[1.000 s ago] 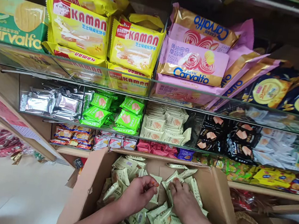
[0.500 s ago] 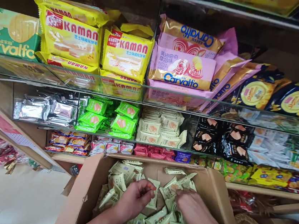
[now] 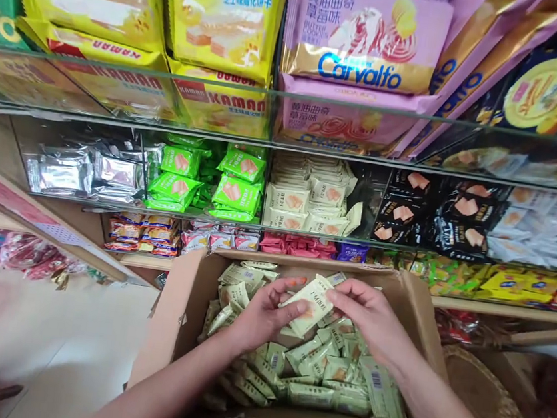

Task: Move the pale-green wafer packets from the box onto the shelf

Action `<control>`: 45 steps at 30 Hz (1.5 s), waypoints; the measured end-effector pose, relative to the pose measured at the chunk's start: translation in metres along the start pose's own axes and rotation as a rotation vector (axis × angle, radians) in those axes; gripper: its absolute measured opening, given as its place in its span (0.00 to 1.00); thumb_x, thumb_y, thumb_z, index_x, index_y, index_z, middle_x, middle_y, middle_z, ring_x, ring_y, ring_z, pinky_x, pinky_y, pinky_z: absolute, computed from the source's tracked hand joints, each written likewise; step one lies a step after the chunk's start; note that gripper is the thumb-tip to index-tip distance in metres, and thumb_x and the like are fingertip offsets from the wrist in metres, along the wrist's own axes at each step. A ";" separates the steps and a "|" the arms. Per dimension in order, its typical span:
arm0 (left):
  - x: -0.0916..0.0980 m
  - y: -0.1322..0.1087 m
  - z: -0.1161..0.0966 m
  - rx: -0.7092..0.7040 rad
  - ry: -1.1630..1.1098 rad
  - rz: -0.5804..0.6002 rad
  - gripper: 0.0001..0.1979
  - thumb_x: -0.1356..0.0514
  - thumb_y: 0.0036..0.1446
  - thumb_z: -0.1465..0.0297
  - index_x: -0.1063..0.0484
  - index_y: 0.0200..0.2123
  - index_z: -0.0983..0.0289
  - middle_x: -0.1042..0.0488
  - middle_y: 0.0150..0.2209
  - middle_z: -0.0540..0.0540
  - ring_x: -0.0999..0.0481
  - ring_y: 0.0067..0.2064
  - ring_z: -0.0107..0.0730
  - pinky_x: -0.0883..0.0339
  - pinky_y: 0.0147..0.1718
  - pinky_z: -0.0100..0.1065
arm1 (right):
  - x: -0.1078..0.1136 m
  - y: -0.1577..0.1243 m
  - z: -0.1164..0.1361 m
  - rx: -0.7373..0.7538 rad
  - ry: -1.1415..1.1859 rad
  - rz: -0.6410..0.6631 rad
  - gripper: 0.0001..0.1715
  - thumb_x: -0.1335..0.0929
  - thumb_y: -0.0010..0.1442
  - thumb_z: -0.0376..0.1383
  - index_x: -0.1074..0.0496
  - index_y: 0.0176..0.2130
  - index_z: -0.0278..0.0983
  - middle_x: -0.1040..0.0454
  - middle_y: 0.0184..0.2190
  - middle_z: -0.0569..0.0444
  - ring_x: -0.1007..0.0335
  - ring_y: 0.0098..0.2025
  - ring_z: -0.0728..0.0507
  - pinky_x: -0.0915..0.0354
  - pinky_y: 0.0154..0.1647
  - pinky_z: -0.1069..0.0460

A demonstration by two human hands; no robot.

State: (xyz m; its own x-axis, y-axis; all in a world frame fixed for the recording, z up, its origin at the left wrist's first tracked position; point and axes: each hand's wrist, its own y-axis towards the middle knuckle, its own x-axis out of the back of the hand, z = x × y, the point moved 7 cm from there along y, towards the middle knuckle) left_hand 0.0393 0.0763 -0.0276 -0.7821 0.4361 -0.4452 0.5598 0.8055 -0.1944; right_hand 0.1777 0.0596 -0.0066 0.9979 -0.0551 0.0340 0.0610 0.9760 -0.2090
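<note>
Between my two hands, above an open cardboard box [image 3: 170,321], is a pale cream snack packet [image 3: 311,307] with dark print. My left hand [image 3: 267,308] grips its left side, thumb across the front. The thumb and fingers of my right hand [image 3: 362,309] pinch its upper right edge. Beneath them, many loose packets of the same pale kind [image 3: 321,361] lie jumbled in the box. Matching packets [image 3: 310,196] stand stacked in a glass shelf compartment straight ahead.
Green packets [image 3: 181,184] and silver packets [image 3: 66,171] fill compartments to the left, black packets [image 3: 464,210] to the right. A glass shelf edge [image 3: 216,135] runs across, with yellow wafer packs [image 3: 219,21] and pink cookie packs [image 3: 368,38] above. A woven basket [image 3: 478,399] stands right.
My hands have come together and risen, now holding one packet between them; before, they were apart over the pile. The view has moved closer to the shelves and tilted down.
</note>
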 end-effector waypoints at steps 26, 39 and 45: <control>0.019 -0.001 0.003 -0.070 0.082 -0.136 0.16 0.38 0.45 0.61 0.36 0.34 0.64 0.33 0.29 0.50 0.34 0.29 0.26 0.42 0.26 0.27 | 0.031 0.021 0.111 0.435 -0.824 -0.404 0.19 0.36 0.52 0.39 0.40 0.43 0.35 0.30 0.28 0.53 0.33 0.28 0.47 0.37 0.30 0.52; 0.011 -0.007 0.018 -0.097 0.174 -0.057 0.14 0.40 0.46 0.60 0.34 0.30 0.65 0.36 0.25 0.48 0.38 0.27 0.24 0.43 0.28 0.27 | 0.005 0.094 0.158 0.408 -2.006 -0.439 0.14 0.45 0.58 0.28 0.35 0.39 0.27 0.29 0.25 0.39 0.29 0.29 0.38 0.40 0.26 0.51; 0.009 -0.009 0.026 -0.088 0.267 -0.020 0.09 0.42 0.48 0.65 0.33 0.31 0.65 0.36 0.24 0.48 0.39 0.26 0.24 0.45 0.26 0.26 | 0.002 0.098 0.161 0.424 -2.039 -0.393 0.15 0.45 0.54 0.23 0.35 0.39 0.25 0.30 0.26 0.38 0.29 0.30 0.35 0.39 0.26 0.49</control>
State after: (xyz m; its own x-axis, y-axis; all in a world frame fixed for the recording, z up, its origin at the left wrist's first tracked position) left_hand 0.0336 0.0627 -0.0524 -0.8435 0.5010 -0.1936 0.5270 0.8415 -0.1188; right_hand 0.1824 0.1888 0.1306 -0.5036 -0.2543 0.8256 -0.0900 0.9659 0.2427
